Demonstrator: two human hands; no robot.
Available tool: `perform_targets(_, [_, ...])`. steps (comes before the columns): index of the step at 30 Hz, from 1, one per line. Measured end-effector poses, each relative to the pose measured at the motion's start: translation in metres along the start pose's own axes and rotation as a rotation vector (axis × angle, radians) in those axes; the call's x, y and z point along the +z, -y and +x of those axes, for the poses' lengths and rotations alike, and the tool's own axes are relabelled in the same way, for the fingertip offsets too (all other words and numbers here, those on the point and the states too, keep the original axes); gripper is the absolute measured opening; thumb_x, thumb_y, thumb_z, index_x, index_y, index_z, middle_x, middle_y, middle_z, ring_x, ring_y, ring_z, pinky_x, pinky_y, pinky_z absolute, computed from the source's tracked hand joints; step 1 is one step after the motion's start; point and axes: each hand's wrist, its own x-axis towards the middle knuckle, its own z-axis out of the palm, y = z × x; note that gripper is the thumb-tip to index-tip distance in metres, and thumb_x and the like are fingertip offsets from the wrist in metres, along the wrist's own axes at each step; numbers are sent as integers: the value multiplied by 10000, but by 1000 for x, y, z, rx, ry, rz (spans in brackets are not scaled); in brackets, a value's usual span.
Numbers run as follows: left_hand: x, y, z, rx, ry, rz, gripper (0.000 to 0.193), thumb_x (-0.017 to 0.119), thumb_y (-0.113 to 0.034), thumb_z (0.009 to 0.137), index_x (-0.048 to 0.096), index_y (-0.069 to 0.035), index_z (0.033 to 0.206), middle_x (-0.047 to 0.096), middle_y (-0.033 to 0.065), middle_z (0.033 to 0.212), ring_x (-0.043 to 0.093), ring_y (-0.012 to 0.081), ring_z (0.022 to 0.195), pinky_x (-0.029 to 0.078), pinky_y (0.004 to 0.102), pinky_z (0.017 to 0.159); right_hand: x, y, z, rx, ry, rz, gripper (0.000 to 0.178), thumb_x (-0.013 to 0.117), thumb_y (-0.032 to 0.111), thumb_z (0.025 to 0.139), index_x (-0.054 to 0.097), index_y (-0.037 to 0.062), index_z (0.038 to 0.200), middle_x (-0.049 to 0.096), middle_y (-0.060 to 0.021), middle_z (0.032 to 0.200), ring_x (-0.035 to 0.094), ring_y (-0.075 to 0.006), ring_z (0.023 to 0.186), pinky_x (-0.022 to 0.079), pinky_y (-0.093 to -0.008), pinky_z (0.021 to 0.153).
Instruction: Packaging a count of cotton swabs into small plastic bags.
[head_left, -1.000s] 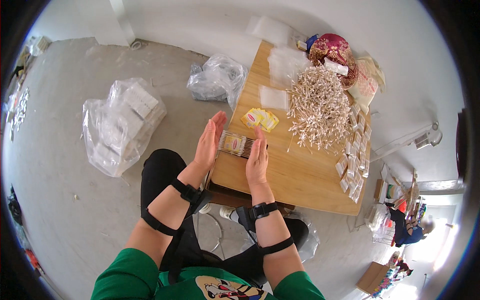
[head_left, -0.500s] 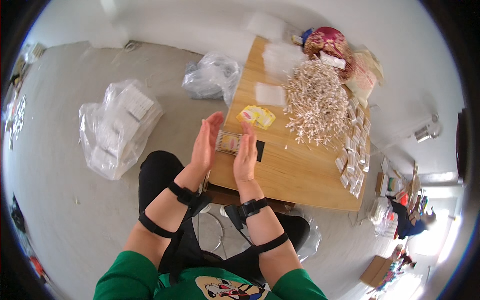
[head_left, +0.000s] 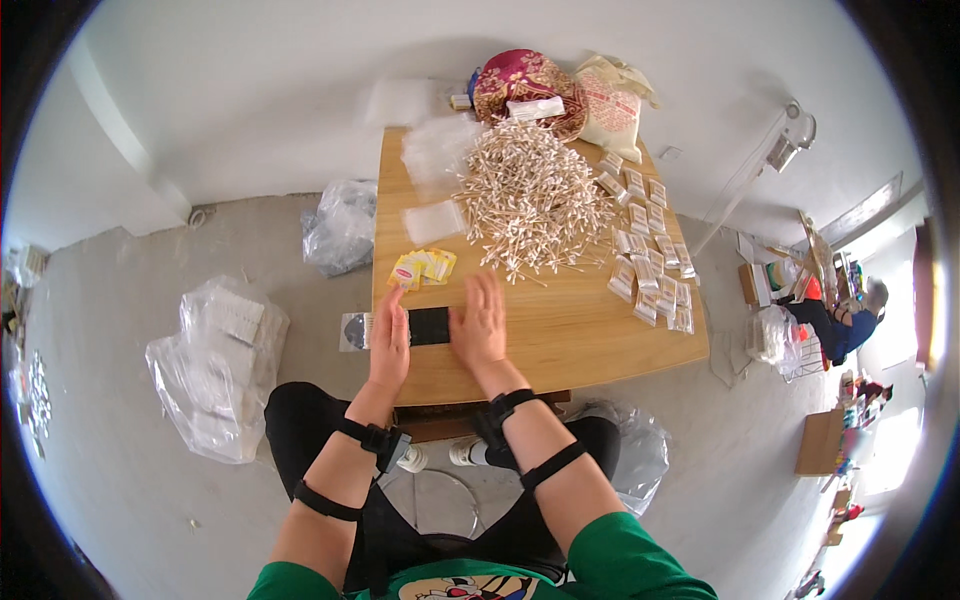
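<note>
My left hand (head_left: 391, 338) is at the table's left edge with its fingers stretched out and held together. Beside it, a clear plastic pouch (head_left: 355, 332) juts out past the edge; the hand covers the rest. Between my hands lies a flat black pad (head_left: 430, 326). My right hand (head_left: 480, 325) is at the pad's right end, fingers extended and slightly blurred, holding nothing. Beyond my hands are fanned yellow cards (head_left: 422, 267) and a stack of clear bags (head_left: 434, 223). A big heap of loose cotton swabs (head_left: 530, 195) covers the table's middle.
Several filled swab packs (head_left: 650, 260) lie along the right side of the wooden table (head_left: 560, 340). A patterned red cloth bundle (head_left: 525, 85) and a beige sack (head_left: 612, 105) stand at the back. On the floor at left sits a clear bag of white packs (head_left: 225, 360).
The view has swung right. Earlier my raised palms flanked a swab pack with a yellow card; now the hands are lower and wider apart, and that pack is no longer visible between them.
</note>
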Motion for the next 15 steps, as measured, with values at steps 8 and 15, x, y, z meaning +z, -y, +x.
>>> perform_targets(8, [47,-4,-28,392,228,478,384,557,-136,928,498,24,1272,472,215,1371,439,375,1292,358,451,1092,-35,-86,16,286,-61,-66,479,624,216,879,472,54,1302,463,-167,1355,384,-339,1315,305,-442,1103])
perform_targets(15, [66,-12,-30,297,260,737,490,524,-229,939,425,8,1356,422,207,1432,363,350,1361,266,449,1156,-41,-93,-2,32,-121,25,129,602,67,823,669,82,932,633,-84,992,566,-318,1004,459,-418,896])
